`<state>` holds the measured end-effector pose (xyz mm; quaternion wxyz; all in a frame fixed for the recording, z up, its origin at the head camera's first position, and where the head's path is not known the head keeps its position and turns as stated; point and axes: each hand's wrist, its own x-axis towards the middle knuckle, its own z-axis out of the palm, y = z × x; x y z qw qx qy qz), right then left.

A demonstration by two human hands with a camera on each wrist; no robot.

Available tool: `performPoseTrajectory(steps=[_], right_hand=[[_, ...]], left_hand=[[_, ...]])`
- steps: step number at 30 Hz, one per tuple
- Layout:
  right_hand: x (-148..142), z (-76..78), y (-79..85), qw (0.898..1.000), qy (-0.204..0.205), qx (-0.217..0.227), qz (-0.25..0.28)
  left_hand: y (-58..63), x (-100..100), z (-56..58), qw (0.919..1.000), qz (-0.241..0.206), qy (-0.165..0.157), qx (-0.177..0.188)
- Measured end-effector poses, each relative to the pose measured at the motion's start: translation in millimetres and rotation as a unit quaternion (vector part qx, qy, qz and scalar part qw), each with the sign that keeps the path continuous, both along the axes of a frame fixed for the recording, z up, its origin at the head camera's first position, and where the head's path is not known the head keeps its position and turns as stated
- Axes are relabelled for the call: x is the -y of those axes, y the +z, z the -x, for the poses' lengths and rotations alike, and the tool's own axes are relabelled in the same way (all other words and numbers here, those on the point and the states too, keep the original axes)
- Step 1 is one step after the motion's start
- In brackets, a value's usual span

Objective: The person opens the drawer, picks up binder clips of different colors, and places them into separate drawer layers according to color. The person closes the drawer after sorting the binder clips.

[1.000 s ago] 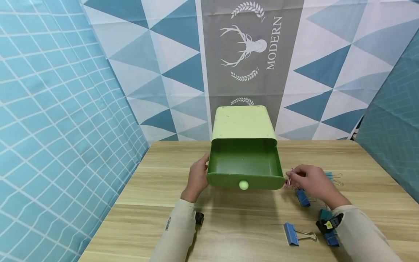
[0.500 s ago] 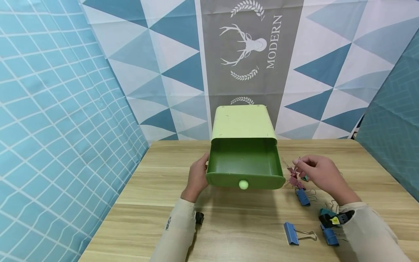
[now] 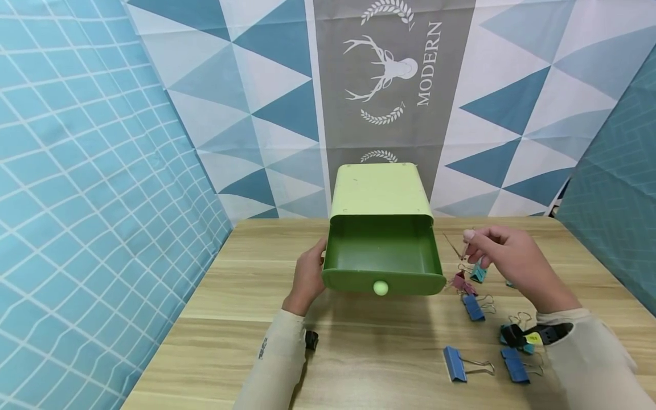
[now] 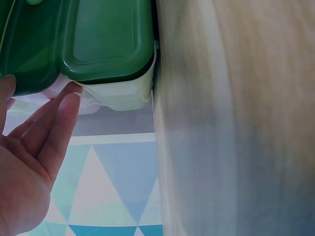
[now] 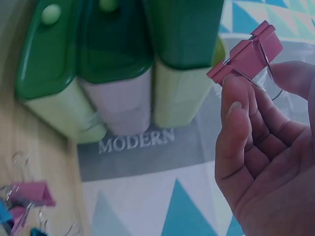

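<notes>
My right hand (image 3: 504, 250) is raised over the right side of the table. It pinches a pink binder clip (image 5: 248, 54) by its wire handles, body pointing away from the palm. My left hand (image 3: 307, 279) is at the left side of a green drawer box (image 3: 380, 191) whose top drawer (image 3: 384, 283) is pulled out and bare inside. In the left wrist view its fingers (image 4: 61, 130) lie nearly straight against the side of the box. Below the right hand lie pink binder clips (image 3: 459, 280) and a teal binder clip (image 3: 479, 272).
Closer to me on the wooden table (image 3: 230, 353) are a blue binder clip (image 3: 472, 307) and another blue clip (image 3: 454, 364). A further blue clip (image 3: 515, 366) lies near the right wrist strap. A patterned cloth (image 3: 277, 114) hangs behind the box; blue cloth (image 3: 92, 199) borders the left.
My right hand has risen from the clip pile beside the drawer and moved right and away, carrying the pink binder clip. The left hand and drawer have stayed put.
</notes>
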<state>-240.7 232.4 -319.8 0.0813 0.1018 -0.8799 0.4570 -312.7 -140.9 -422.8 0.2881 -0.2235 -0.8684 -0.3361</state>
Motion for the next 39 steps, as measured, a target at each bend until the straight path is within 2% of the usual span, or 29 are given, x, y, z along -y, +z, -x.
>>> performPoseTrajectory(steps=[7, 14, 18, 22, 25, 35, 39], right_hand=[[18.7, -1.8, 17.2, 0.999, 0.032, -0.011, 0.023], [39.3, 0.9, 23.9, 0.998, 0.053, -0.015, 0.025], [52.3, 8.5, 26.2, 0.996, 0.085, -0.018, 0.001], [66.4, 18.1, 28.0, 0.991, 0.119, -0.031, -0.054], [75.3, 23.2, 29.5, 0.986, 0.13, -0.046, -0.091], [98.6, 36.9, 34.1, 0.974, 0.166, -0.067, -0.141], [105.9, 40.8, 34.1, 0.972, 0.179, -0.053, -0.144]], left_hand=[[-0.9, 0.2, 0.6, 1.0, -0.006, -0.001, -0.001], [-3.7, 0.6, 2.6, 1.0, -0.001, -0.008, -0.001], [-5.4, 1.8, 2.5, 0.9999, -0.001, -0.01, 0.003], [-7.0, 2.7, 2.8, 0.9999, -0.002, -0.01, 0.008], [-7.5, 3.3, 2.6, 0.9999, -0.003, -0.01, 0.007], [-3.7, 4.8, 1.1, 0.9997, -0.017, -0.012, -0.014], [-3.5, 4.1, 2.2, 0.9995, -0.017, -0.023, -0.01]])
